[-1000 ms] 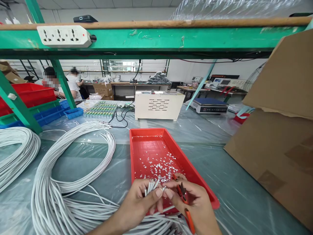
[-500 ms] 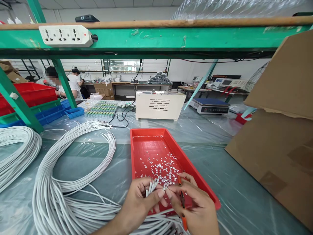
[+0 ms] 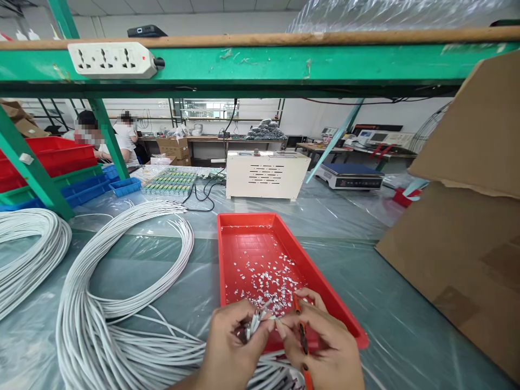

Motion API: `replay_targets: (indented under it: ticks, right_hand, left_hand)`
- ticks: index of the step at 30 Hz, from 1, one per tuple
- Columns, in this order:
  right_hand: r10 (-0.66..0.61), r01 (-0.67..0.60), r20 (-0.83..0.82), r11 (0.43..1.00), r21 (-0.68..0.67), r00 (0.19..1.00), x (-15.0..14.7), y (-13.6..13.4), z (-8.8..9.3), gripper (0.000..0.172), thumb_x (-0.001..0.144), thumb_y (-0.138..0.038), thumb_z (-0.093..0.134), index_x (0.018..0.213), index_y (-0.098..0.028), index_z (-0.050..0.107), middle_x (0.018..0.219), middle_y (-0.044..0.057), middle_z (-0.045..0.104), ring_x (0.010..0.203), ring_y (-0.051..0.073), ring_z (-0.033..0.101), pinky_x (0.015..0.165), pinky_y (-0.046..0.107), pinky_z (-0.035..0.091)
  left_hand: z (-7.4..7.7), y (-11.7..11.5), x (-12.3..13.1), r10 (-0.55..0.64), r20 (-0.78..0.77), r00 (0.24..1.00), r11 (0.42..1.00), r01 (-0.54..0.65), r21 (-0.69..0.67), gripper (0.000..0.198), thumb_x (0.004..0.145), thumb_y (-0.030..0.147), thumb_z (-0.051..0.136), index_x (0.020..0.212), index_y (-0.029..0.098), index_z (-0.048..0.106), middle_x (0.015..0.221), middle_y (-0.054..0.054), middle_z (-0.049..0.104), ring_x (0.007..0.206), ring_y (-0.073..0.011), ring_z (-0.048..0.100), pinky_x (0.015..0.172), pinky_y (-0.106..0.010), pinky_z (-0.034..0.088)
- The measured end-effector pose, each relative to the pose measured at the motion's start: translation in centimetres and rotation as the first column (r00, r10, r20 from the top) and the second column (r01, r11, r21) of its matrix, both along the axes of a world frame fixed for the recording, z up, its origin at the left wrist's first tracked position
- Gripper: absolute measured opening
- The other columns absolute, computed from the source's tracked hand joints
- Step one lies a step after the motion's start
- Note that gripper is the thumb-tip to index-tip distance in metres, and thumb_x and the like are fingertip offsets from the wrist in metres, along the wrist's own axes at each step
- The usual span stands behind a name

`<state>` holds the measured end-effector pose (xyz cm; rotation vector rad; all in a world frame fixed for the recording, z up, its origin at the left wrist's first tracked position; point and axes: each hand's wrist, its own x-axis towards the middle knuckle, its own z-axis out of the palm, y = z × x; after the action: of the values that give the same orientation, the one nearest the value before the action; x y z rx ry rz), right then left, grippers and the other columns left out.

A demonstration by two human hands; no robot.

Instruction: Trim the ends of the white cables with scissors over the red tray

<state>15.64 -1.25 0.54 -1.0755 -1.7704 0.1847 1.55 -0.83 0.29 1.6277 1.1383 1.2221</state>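
Note:
My left hand (image 3: 231,346) is closed around several white cable ends (image 3: 253,326) over the near end of a red tray (image 3: 221,260). My right hand (image 3: 331,346) has an orange-handled tool (image 3: 303,338) tucked across its fingers; the tool's working end is hard to make out. Thumb and forefinger of that hand pinch at the tip of one cable, right beside my left thumb. Small silvery scraps (image 3: 266,284) lie scattered in the tray. Below my hands, a thick bundle of white cables (image 3: 134,346) runs left into a large coil (image 3: 77,276).
Another cable coil (image 3: 36,238) lies at far left. A cream metal box (image 3: 266,176) and a scale (image 3: 349,176) stand behind the tray. Cardboard (image 3: 459,271) rises at right, and a green shelf beam (image 3: 260,62) crosses above. Two people (image 3: 125,135) sit at the back left.
My left hand has turned slightly, and the cable ends in it have tilted to the right. My right hand keeps its pinch and the tool, almost in place.

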Motion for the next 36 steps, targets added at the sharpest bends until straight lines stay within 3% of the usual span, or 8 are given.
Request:
replay_targets:
  ticks: [8, 12, 17, 21, 24, 29, 33, 36]
  right_hand:
    - [-0.014, -0.009, -0.107, 0.976, -0.217, 0.994, 0.5, 0.0, 0.0, 0.016, 0.067, -0.016, 0.049, 0.052, -0.02, 0.051, 0.046, -0.004, 0.051, 0.047, 0.013, 0.048, 0.068, 0.031, 0.042]
    - [-0.076, 0.031, -0.144, 0.956, -0.29, 0.987, 1.7, 0.9, -0.5, 0.017, 0.073, -0.022, 0.05, 0.058, -0.019, 0.055, 0.057, 0.0, 0.057, 0.057, 0.016, 0.053, 0.055, 0.026, 0.043]
    - [-0.257, 0.291, 0.204, 0.944, -0.157, 0.945, 3.1, 2.6, -1.2, 0.008, 0.071, -0.023, 0.052, 0.065, -0.02, 0.057, 0.063, 0.001, 0.063, 0.068, 0.02, 0.056, 0.078, 0.039, 0.036]
    - [-0.318, 0.395, 0.413, 0.912, -0.113, 0.853, 3.5, 2.9, -1.1, 0.021, 0.074, -0.027, 0.049, 0.054, -0.021, 0.046, 0.044, -0.005, 0.049, 0.048, 0.014, 0.048, 0.079, 0.038, 0.033]
    - [-0.346, 0.427, 0.398, 0.894, -0.135, 0.85, 3.5, 2.9, -1.1, 0.03, 0.076, -0.033, 0.049, 0.049, -0.021, 0.041, 0.041, -0.005, 0.044, 0.048, 0.014, 0.047, 0.079, 0.038, 0.034]
    - [-0.157, 0.133, -0.027, 0.906, -0.401, 0.987, 2.9, 3.0, -1.3, 0.017, 0.073, -0.03, 0.052, 0.071, -0.019, 0.065, 0.069, 0.004, 0.064, 0.071, 0.022, 0.057, 0.071, 0.034, 0.042]
    - [0.004, -0.256, -0.411, 0.79, -0.558, 0.912, 1.7, 2.4, -1.0, 0.022, 0.068, -0.03, 0.062, 0.084, -0.016, 0.069, 0.075, 0.006, 0.068, 0.069, 0.021, 0.061, 0.065, 0.03, 0.047]
    - [0.037, -0.314, -0.47, 0.791, -0.525, 0.882, 1.1, 1.9, -0.9, 0.022, 0.066, -0.027, 0.066, 0.085, -0.017, 0.07, 0.071, 0.005, 0.068, 0.068, 0.02, 0.062, 0.064, 0.028, 0.048]
  left_hand:
    - [-0.8, -0.1, -0.4, -0.09, -0.202, 0.975, 0.947, 0.147, 0.285, 0.016, 0.077, 0.017, 0.052, 0.079, 0.016, 0.068, 0.069, -0.009, 0.067, 0.063, -0.0183, 0.059, 0.061, -0.025, 0.043]
    - [-0.5, 0.0, -0.1, -0.1, -0.112, 0.989, 0.99, 0.11, 0.089, 0.018, 0.077, 0.025, 0.055, 0.071, 0.014, 0.068, 0.06, -0.005, 0.064, 0.057, -0.016, 0.056, 0.056, -0.023, 0.041]
    - [0.0, 0.7, 0.0, -0.09, 0.136, 0.987, 0.968, 0.119, -0.223, 0.024, 0.075, 0.032, 0.058, 0.073, 0.009, 0.067, 0.062, -0.004, 0.062, 0.061, -0.0158, 0.056, 0.057, -0.023, 0.043]
    - [-0.4, 1.1, -0.1, -0.081, 0.256, 0.963, 0.956, 0.148, -0.252, 0.023, 0.071, 0.032, 0.063, 0.078, 0.01, 0.066, 0.072, -0.005, 0.058, 0.064, -0.0154, 0.057, 0.06, -0.024, 0.046]
    - [-0.8, 1.2, -0.2, -0.091, 0.304, 0.948, 0.957, 0.168, -0.238, 0.022, 0.07, 0.032, 0.064, 0.074, 0.011, 0.065, 0.076, -0.004, 0.054, 0.065, -0.0145, 0.057, 0.059, -0.024, 0.046]
    - [-0.4, 1.3, -0.5, -0.091, 0.365, 0.927, 0.906, 0.229, -0.356, 0.026, 0.07, 0.035, 0.064, 0.078, 0.01, 0.062, 0.06, -0.002, 0.059, 0.057, -0.0132, 0.057, 0.058, -0.023, 0.044]
    - [0.4, 1.5, -0.8, -0.192, 0.385, 0.903, 0.871, 0.337, -0.357, 0.031, 0.075, 0.038, 0.057, 0.063, 0.01, 0.056, 0.052, -0.001, 0.056, 0.049, -0.0107, 0.053, 0.053, -0.021, 0.039]
    - [0.6, 1.6, -0.8, -0.268, 0.395, 0.879, 0.848, 0.41, -0.337, 0.035, 0.08, 0.036, 0.051, 0.055, 0.011, 0.049, 0.046, 0.001, 0.049, 0.044, -0.0078, 0.047, 0.052, -0.02, 0.035]
